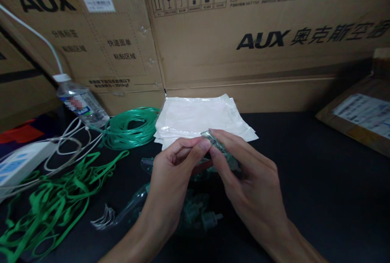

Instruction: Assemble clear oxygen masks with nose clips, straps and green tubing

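My left hand (175, 173) and my right hand (254, 177) meet in the middle of the view, pinching a translucent green plastic mask (217, 143) between thumbs and fingers. Most of the mask is hidden by the fingers. Beneath my hands lie several more clear green mask parts (193, 212), some with short tube connectors. A small bunch of thin metal strips (105, 218) rests left of my left wrist. Just beyond my fingertips is a stack of white flat pouches (199, 115).
A coil of green tubing (131, 129) and a tangle of green elastic straps (61, 202) lie on the left. Behind them are a plastic bottle (82, 100), white cables and a white power strip (24, 163). Large cardboard boxes (195, 52) wall the back; another box (362, 104) stands right.
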The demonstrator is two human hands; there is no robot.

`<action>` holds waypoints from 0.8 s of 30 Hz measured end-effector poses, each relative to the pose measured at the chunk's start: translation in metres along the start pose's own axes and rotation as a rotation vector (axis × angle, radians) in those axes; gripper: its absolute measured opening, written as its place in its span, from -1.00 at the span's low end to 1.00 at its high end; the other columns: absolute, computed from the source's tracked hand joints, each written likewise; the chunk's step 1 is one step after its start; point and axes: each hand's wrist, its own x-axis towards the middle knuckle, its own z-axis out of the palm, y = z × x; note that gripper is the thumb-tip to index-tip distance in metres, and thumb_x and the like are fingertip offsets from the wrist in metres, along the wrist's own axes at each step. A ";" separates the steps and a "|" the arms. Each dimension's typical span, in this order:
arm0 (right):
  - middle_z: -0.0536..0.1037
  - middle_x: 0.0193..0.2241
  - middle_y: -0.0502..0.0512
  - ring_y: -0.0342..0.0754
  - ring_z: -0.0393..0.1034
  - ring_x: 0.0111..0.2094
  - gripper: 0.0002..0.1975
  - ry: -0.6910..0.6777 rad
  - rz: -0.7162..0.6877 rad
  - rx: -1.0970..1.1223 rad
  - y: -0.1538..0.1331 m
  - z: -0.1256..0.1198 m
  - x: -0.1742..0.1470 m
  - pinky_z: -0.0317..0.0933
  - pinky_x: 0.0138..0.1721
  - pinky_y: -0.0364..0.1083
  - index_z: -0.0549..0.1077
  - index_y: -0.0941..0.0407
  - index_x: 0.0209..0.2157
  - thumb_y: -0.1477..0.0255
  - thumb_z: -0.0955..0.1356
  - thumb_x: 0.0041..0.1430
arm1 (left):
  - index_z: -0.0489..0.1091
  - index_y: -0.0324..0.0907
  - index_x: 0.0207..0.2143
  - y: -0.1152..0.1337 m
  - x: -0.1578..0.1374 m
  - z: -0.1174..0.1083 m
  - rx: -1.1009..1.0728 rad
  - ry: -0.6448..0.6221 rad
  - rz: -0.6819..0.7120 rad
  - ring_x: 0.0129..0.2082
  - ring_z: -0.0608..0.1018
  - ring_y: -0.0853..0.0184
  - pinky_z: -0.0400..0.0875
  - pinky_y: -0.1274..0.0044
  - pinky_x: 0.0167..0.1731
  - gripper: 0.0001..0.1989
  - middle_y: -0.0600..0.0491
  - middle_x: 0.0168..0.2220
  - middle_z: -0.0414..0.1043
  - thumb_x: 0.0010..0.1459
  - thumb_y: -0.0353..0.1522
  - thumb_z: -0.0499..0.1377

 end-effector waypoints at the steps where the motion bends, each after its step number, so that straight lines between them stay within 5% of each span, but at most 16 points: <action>1: 0.66 -0.03 0.22 -0.09 0.56 0.02 -0.77 0.002 0.004 -0.004 0.000 0.000 0.000 0.37 0.17 -0.14 0.60 0.24 -0.03 0.59 0.37 0.32 | 0.63 -0.18 -0.37 0.000 0.000 0.000 -0.004 0.004 -0.004 -0.26 0.62 0.39 0.55 0.64 -0.28 -0.87 0.05 -0.32 0.68 0.13 -0.30 0.42; 24: 0.68 -0.07 0.21 0.07 0.61 -0.06 -0.76 0.067 -0.001 -0.118 -0.001 0.001 -0.002 0.50 0.08 0.07 0.60 0.16 -0.07 0.60 0.37 0.26 | 0.65 -0.17 -0.36 -0.004 0.001 0.001 0.018 0.026 0.009 -0.28 0.66 0.39 0.56 0.64 -0.26 -0.89 0.08 -0.35 0.68 0.08 -0.33 0.46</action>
